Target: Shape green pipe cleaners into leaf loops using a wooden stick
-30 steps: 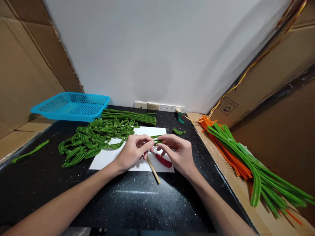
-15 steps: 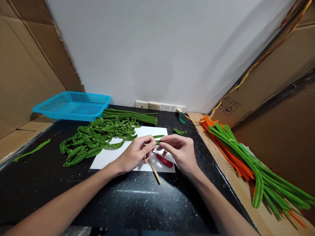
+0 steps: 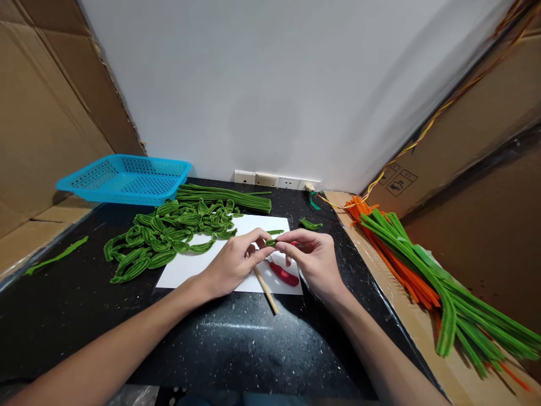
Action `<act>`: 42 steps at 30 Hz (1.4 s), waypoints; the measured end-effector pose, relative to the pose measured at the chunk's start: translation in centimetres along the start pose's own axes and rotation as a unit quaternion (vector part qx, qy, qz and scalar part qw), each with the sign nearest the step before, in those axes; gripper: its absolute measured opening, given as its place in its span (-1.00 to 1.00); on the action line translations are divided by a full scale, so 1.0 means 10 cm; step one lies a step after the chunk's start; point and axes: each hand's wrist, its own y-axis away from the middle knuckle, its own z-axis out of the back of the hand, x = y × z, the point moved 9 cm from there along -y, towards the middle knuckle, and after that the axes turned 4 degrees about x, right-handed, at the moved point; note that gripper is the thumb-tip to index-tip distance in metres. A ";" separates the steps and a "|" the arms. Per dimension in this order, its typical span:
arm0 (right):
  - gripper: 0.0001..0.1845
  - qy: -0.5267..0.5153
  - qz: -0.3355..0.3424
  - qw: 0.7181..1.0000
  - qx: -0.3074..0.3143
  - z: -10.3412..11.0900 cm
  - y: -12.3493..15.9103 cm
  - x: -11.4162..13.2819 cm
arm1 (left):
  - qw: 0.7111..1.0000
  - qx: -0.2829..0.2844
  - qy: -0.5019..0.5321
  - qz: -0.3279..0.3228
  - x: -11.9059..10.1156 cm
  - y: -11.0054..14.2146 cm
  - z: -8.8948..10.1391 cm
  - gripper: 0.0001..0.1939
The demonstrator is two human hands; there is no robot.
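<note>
black table holds a white sheet; above it the left hand and right hand both pinch a folded green pipe cleaner, over red-handled pliers and a wooden stick.

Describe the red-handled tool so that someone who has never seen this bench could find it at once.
Start at the black table and find the white sheet at its middle. The red-handled tool lies on the sheet's near right corner, just under the right hand. Beside it lies a plain wooden stick; the tool alone is glossy red.
</note>
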 end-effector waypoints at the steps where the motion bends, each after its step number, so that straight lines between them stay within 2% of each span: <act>1: -0.87 0.004 0.000 1.000 0.002 -0.01 0.00 0.00 | 0.998 -0.008 -0.049 -0.027 -0.05 0.01 0.02 -0.80; 4: -0.90 0.011 0.004 1.000 -0.004 -0.01 0.01 0.01 | 0.981 -0.029 -0.161 -0.101 -0.17 0.04 0.04 -0.83; 7: -0.92 0.008 0.004 1.000 -0.009 -0.02 0.01 0.01 | 0.975 -0.054 -0.167 -0.138 -0.21 0.07 0.07 -0.84; 12: -0.96 0.018 0.018 1.000 -0.001 -0.02 0.00 0.01 | 0.981 -0.067 -0.123 -0.134 -0.16 0.06 0.11 -0.82; 17: -0.97 0.019 0.026 0.999 0.013 -0.03 0.01 -0.01 | 0.979 -0.058 -0.136 -0.139 -0.15 0.09 0.10 -0.77; 26: -0.98 0.039 0.031 0.999 0.020 -0.04 0.00 -0.02 | 0.975 -0.098 -0.137 -0.147 -0.17 0.13 0.08 -0.79; 35: -0.98 0.027 0.024 0.999 0.023 -0.06 0.00 0.01 | 0.967 -0.097 -0.173 -0.161 -0.15 0.14 0.03 -0.70; 42: -0.95 0.022 0.019 0.999 0.033 -0.08 0.01 0.01 | 0.970 -0.133 -0.131 -0.155 -0.21 0.15 0.07 -0.72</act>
